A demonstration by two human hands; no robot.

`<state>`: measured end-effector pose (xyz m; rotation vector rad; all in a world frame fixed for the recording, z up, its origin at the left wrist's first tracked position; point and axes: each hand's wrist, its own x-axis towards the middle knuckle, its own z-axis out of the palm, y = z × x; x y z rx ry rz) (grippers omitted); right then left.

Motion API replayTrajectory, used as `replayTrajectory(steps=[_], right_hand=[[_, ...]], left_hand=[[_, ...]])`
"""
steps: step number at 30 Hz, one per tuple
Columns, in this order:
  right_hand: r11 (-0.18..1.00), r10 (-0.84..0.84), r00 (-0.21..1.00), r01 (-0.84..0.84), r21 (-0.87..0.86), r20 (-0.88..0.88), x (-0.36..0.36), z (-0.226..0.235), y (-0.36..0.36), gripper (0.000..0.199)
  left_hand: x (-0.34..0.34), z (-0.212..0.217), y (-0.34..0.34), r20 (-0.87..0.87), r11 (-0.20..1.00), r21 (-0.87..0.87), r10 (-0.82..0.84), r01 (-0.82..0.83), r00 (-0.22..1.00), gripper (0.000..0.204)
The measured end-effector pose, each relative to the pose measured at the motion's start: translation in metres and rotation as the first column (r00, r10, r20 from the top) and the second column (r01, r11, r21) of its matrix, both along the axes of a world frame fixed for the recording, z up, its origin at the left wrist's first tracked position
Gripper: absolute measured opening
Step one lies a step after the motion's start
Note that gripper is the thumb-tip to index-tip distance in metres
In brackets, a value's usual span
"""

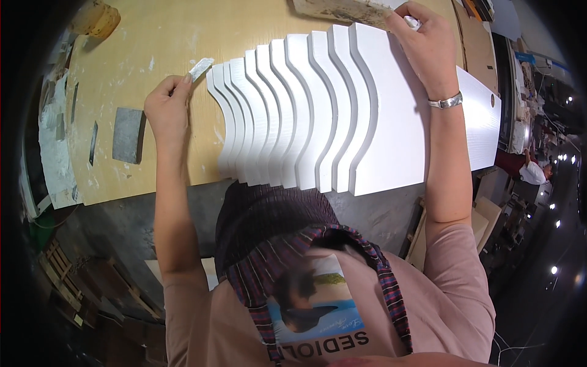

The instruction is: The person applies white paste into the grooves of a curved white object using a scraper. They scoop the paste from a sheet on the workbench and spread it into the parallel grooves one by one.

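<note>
Several white boards (391,116) with wavy edges lie overlapped in a fanned row across the table. My left hand (168,110) is at the left end of the row, closed on a small flat scraper (200,69) smeared with white. Beyond the far right corner of the boards, my right hand (429,46) is closed, with a small white lump (413,23) showing between its fingers. Its kind I cannot make out. Right by those fingers lies a long pale block (342,8) with dark stains, and whether they touch it I cannot tell.
A grey rectangular block (128,136) lies on the yellowish wooden table (165,49), left of my left forearm. A stained amber container (96,19) stands at the far left. Another white board (483,122) with a hole extends on the right. Wooden pallets (61,275) are below left.
</note>
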<state>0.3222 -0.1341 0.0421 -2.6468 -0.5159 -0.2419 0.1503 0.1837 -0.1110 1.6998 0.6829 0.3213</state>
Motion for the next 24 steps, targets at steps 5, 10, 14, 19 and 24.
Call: replayTrajectory(steps=[5,10,14,19,24], right_hand=[[0.999,-0.012,1.000,0.013,0.036,-0.029,-0.002,0.001,0.002,0.026],[1.000,-0.007,1.000,0.008,0.028,-0.013,-0.002,0.000,0.002,0.026],[0.995,-0.001,0.999,0.005,0.103,-0.039,-0.002,0.001,0.004,0.025],[0.996,-0.016,0.999,0.020,0.086,-0.039,-0.003,0.001,0.004,0.026],[0.997,0.004,1.000,-0.002,0.075,-0.015,-0.002,0.000,0.003,0.026]], left_hand=[[-0.009,-0.003,-0.005,-0.033,0.999,0.046,0.010,-0.008,0.999,0.019],[-0.013,-0.005,-0.006,-0.005,0.995,0.099,0.034,-0.033,0.999,0.017],[-0.022,0.000,-0.012,-0.016,0.998,0.040,0.044,-0.043,0.999,0.017],[-0.050,0.017,-0.027,-0.109,1.000,0.007,0.025,-0.024,0.994,0.017],[-0.075,0.004,-0.042,-0.052,0.998,-0.045,-0.056,0.053,0.997,0.019]])
